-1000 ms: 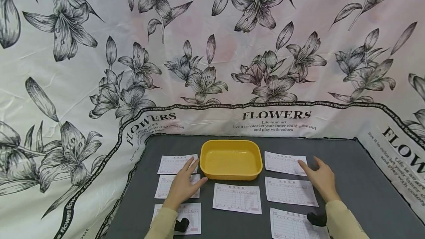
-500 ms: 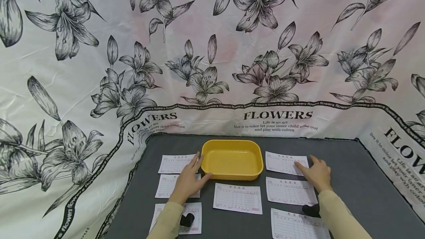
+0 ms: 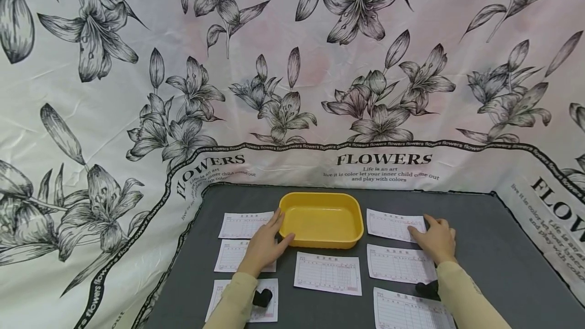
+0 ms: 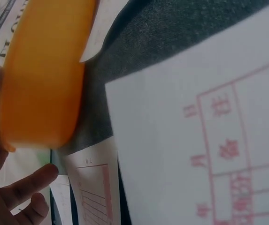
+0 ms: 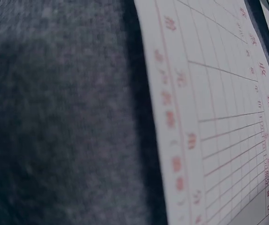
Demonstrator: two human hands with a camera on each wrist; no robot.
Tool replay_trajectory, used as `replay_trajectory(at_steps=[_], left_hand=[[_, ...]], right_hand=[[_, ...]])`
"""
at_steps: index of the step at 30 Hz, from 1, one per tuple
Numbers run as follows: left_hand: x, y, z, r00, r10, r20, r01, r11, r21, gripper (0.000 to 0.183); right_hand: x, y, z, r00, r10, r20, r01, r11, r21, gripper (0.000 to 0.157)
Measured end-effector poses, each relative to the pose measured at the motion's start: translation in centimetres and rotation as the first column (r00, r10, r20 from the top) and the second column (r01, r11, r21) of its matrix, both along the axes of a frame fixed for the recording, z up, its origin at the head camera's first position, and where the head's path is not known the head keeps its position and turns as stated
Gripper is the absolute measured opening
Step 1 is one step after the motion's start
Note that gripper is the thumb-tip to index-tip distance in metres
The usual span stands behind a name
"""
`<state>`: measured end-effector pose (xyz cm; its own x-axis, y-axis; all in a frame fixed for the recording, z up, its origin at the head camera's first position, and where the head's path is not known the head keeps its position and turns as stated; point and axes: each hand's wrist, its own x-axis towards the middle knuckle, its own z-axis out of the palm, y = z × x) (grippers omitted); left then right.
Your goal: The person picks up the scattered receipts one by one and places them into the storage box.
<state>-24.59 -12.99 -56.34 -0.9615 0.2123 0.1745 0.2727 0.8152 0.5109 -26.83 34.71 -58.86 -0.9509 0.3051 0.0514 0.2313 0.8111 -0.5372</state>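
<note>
My left hand (image 3: 265, 245) lies at the left side of a yellow rectangular tray (image 3: 322, 242), thumb and fingers spread at its rim. In the left wrist view, fingertips (image 4: 44, 175) show beside the tray's orange-looking wall (image 4: 42, 84). My right hand (image 3: 436, 241) rests over the right edge of the far-right receipt slip (image 3: 388, 223), thumb and forefinger apart. Its fingers are outside the right wrist view, where a receipt slip (image 5: 214, 117) with red print lies on grey cloth. Whether the right fingertips pinch the paper cannot be made out.
Below the tray lies a centre slip (image 3: 327, 273). More slips form a left column (image 3: 235, 225) and a right column (image 3: 402, 264). The grey tabletop (image 3: 326, 314) ends at a flower-printed cloth (image 3: 283, 116) behind. Black straps (image 3: 262, 298) circle the wrists.
My left hand has moved slightly right, onto the tray's rim. My right hand has shifted left onto the far-right slip's edge. Tray and slips stay in place while the view drifts slightly.
</note>
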Motion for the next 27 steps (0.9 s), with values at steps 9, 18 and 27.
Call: replay_trajectory(at_steps=[9, 18, 27], left_hand=[[0.03, 0.22, -0.09, 1.0, 0.01, 0.011, -0.01, 1.0, 0.004, 0.081], [0.14, 0.28, -0.22, 1.0, -0.005, -0.001, 0.005, 1.0, 0.016, 0.081], [0.08, 0.16, -0.21, 1.0, -0.005, -0.007, 0.005, 1.0, 0.008, 0.083]], right_hand=[[-0.05, -0.18, -0.15, 0.997, -0.02, -0.078, 0.021, 1.0, 0.007, 0.066], [0.08, -0.59, -0.68, 0.963, 0.006, -0.27, 0.015, 0.997, 0.078, 0.02], [0.24, 0.33, -0.66, 0.937, 0.072, -0.341, -0.024, 0.99, 0.141, 0.019]])
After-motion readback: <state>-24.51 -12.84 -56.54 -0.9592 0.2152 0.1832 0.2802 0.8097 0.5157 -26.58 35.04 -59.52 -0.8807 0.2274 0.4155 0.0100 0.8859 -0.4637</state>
